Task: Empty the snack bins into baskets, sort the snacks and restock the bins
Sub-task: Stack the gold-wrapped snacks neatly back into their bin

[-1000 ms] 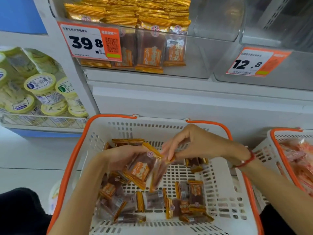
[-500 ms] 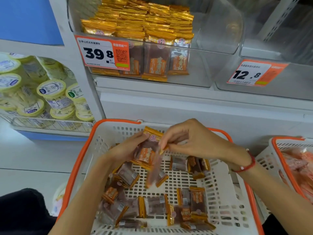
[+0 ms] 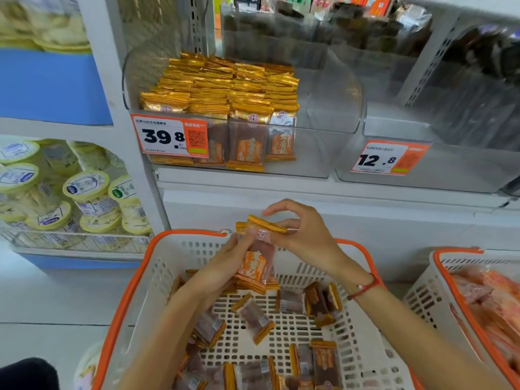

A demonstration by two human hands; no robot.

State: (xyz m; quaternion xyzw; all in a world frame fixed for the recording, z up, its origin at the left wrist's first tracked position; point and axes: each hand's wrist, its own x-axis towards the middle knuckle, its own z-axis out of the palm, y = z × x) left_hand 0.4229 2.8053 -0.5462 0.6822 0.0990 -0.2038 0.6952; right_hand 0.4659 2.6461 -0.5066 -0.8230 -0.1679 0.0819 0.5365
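From the head camera, the left hand (image 3: 225,266) cradles a small stack of snack packets (image 3: 254,263) above the white basket (image 3: 157,266), the right hand (image 3: 302,235) pinching the top gold edge in its grip, loose packets (image 3: 260,322) below, clear bin (image 3: 225,108) half-stocked on the shelf.

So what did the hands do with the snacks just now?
Both hands lifted the stack of packets from inside the basket to above its far rim. The left hand grips the stack; the right hand pinches its top. The loose packets stayed put.
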